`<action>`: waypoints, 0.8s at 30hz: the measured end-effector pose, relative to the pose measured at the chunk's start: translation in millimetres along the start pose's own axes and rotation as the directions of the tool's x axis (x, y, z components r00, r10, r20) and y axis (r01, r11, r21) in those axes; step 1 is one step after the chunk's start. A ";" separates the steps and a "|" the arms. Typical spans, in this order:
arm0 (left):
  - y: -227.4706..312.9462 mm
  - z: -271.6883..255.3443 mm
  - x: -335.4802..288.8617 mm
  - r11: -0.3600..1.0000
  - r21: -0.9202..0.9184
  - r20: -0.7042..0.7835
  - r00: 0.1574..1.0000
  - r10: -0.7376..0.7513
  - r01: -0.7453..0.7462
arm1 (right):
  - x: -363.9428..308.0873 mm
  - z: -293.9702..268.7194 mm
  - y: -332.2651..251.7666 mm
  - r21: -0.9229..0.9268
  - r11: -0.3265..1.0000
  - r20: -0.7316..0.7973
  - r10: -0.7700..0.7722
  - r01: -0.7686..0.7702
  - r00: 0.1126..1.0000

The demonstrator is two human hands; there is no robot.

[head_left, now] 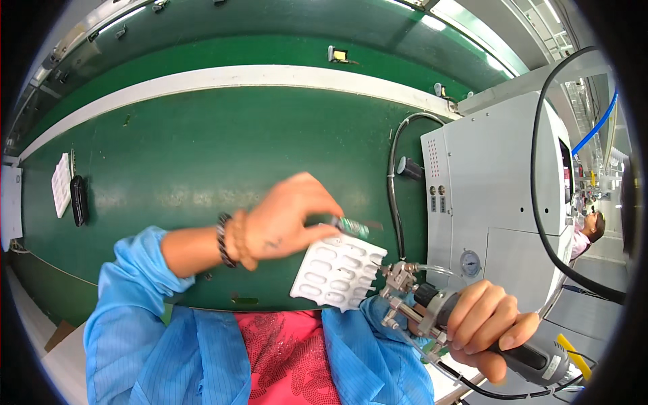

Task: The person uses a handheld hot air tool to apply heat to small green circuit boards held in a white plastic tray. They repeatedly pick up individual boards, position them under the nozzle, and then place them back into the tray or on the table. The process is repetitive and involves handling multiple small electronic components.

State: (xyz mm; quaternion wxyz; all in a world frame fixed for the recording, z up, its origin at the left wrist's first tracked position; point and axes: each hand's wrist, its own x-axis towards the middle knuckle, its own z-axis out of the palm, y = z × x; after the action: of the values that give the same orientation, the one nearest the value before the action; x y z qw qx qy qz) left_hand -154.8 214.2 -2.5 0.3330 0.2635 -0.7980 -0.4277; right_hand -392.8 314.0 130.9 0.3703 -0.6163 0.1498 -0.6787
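Observation:
My left hand (290,219), blurred by motion, pinches a small dark part with a green circuit board (354,227) over the far edge of a white tray. This tray (333,276) has rows of oval pockets and lies slightly turned at the near edge of the green bench. Wrapped round the grey-and-black grip of a hand-held power tool is my right hand (487,331). The tool (442,310) lies aslant, its metal head (399,278) with clamps and thin clear tubes pointing left at the tray's right side. The tool's tip is too small to make out.
On the right a large grey machine cabinet (493,175) carries a round gauge (470,264). A black hose (393,182) runs along its left side; a black cable (540,169) loops in front. At far left are a white tray (61,185) and black case (79,200). Another person (588,233) sits beyond.

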 end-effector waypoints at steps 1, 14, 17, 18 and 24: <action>-2.4 -18.3 8.6 0.997 0.068 -0.004 1.000 -0.024 0.024 | -0.4 0.1 1.4 -0.006 1.000 -0.012 -0.002 0.002 1.000; -151.1 -116.0 150.5 0.762 0.646 -0.227 0.962 0.153 0.031 | 1.4 -1.2 16.9 0.005 0.999 -0.031 -0.041 0.041 0.999; -167.3 -98.9 167.4 0.756 0.654 -0.097 0.990 0.098 -0.011 | 3.0 -1.1 15.7 0.001 0.999 -0.024 -0.035 0.035 0.999; -170.5 -97.9 174.0 0.745 0.665 -0.070 0.989 0.129 -0.050 | 3.5 -1.8 14.6 0.002 0.999 -0.022 -0.033 0.033 0.999; -156.2 -93.8 181.3 0.786 0.589 -0.279 0.960 -0.023 0.190 | 5.1 -5.0 16.3 0.011 0.999 0.043 -0.038 0.038 0.998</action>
State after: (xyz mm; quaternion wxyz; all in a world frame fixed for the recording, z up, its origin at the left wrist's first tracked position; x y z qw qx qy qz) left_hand -178.5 -38.6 -42.4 0.3059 0.4545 -0.8267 -0.1279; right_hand -392.1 298.2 122.9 0.3637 -0.6317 0.1264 -0.6729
